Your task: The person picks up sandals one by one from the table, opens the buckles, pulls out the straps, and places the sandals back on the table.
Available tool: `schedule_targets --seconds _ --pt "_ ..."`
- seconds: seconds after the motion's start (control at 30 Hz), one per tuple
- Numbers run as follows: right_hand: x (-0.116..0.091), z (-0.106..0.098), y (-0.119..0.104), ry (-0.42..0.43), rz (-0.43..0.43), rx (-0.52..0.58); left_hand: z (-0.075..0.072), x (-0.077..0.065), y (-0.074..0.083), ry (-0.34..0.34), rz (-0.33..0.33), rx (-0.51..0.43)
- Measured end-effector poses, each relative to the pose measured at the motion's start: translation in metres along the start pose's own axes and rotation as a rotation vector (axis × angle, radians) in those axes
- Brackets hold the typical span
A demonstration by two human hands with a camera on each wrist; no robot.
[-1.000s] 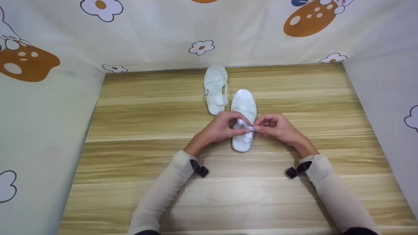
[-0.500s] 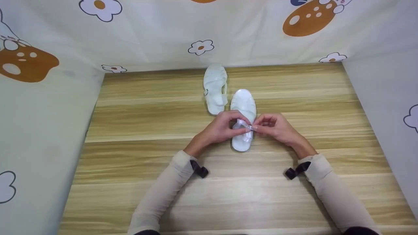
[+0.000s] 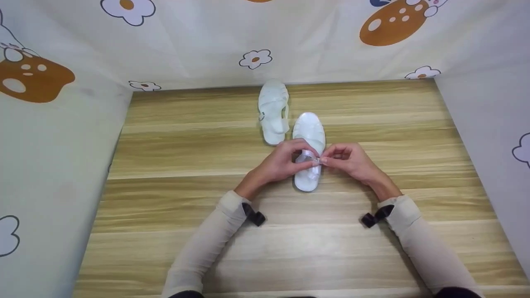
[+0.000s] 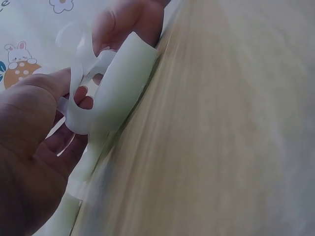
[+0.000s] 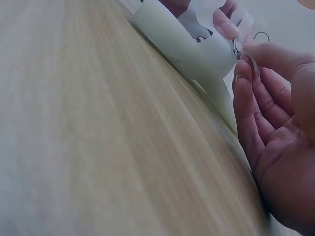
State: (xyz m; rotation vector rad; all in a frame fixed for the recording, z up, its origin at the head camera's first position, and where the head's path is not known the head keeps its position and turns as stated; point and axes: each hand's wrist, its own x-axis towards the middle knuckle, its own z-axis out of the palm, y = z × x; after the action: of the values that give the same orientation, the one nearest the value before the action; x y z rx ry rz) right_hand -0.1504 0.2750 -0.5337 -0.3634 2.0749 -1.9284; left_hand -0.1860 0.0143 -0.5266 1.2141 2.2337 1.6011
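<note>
A white sandal (image 3: 308, 127) lies on the wood-patterned surface, its toe pointing away from me. My left hand (image 3: 282, 162) reaches in from its left side and pinches the ankle strap (image 5: 246, 20) close to the buckle. From the other side, my right hand (image 3: 351, 162) pinches the strap's end between thumb and fingers. The metal buckle (image 5: 236, 47) shows between the two hands' fingertips in the right wrist view. In the left wrist view the strap loops up above the heel part (image 4: 125, 78) of the sandal. Fingers partly cover the fastening.
The other white sandal (image 3: 273, 109) lies farther back and to the left, its toe near the back wall cloth (image 3: 198, 45). Patterned cloth walls stand at the back and both sides. The wood-grain surface (image 3: 298, 248) stretches toward me between my forearms.
Both hands stay at the strap beside the buckle, with only small fingertip shifts. The sandals keep their places.
</note>
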Motion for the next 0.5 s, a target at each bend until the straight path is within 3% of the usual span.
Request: schedule_targets --seconds 0.5 --pt "-0.0005 0.0009 -0.0019 0.014 0.005 0.010 0.0014 -0.0002 0.0012 0.014 -0.011 -0.002"
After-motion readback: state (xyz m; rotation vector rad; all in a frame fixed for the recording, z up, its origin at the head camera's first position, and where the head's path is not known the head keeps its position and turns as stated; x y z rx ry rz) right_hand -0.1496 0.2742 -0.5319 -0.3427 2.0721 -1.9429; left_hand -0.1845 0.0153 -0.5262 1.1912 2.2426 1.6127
